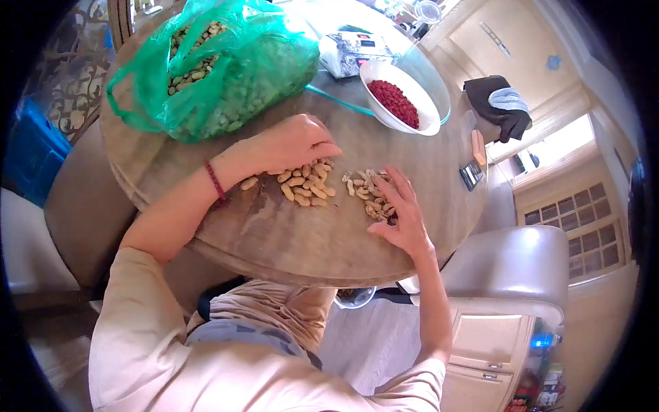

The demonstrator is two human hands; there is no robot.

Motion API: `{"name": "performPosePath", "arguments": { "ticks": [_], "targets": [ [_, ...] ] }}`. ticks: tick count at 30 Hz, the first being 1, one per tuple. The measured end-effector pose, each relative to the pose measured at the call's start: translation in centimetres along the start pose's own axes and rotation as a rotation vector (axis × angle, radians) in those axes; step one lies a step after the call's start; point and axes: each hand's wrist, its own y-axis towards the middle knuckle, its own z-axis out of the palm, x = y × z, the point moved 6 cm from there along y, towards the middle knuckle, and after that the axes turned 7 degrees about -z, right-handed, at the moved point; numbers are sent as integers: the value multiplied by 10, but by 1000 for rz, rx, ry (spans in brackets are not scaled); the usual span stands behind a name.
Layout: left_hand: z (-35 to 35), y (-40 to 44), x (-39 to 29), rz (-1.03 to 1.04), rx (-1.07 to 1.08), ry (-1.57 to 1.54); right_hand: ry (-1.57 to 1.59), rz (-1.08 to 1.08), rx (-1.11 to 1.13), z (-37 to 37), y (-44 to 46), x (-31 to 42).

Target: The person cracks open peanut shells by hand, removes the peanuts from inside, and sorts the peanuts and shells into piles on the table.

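Observation:
My left hand (302, 141), with a dark red beaded bracelet at the wrist, rests at the back edge of a pile of unshelled peanuts (302, 189). Its fingers are curled under, and what they may hold is hidden. To the right lies a smaller heap of peanuts or shells (374, 199). Over that heap's right side spreads my right hand (406, 220), its fingers and thumb apart and touching the pieces. A single peanut (249, 183) lies near my left wrist.
A green plastic bag (268, 89) full of peanuts stands at the back left of the round table (288, 254). Behind the heaps are a white bowl (429, 120) of red kernels and a white packet (347, 58). A small dark box (471, 176) sits near the right edge.

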Motion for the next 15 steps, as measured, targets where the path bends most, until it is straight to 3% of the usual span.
{"name": "performPosePath", "arguments": {
  "ticks": [4,9,15],
  "targets": [
    [4,0,0,31,-2,40,-54,85,-12,11,9,-5],
    [5,0,3,38,26,33,-95,-57,133,27,35,0],
    [9,0,7,26,72,51,-58,-147,59,27,36,2]
  ]
}}
